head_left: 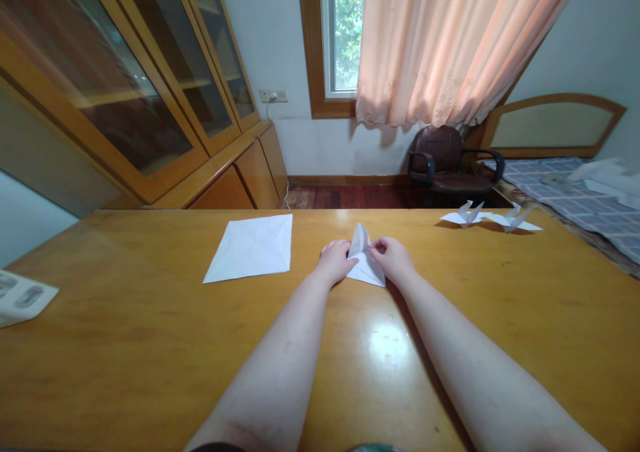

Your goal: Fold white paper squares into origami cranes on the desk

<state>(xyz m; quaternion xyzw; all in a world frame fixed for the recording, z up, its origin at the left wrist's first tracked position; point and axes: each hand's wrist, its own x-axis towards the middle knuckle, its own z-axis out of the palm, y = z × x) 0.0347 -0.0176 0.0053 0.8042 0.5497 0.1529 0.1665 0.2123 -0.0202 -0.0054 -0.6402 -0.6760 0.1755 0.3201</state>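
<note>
A small folded white paper piece (367, 265) lies on the wooden table (150, 345) in the middle, with one flap raised. My left hand (334, 260) has its fingers curled and pinches the paper's left edge. My right hand (394, 255) is also closed, pinching the raised flap from the right. Both forearms stretch forward over the table top.
A creased flat white sheet (253, 248) lies left of my hands. Two folded paper cranes (467, 215) (515, 219) sit at the far right. A white object (20, 297) rests at the left edge. Behind stand a cabinet (150, 92), a chair (445, 162) and a bed (575, 192).
</note>
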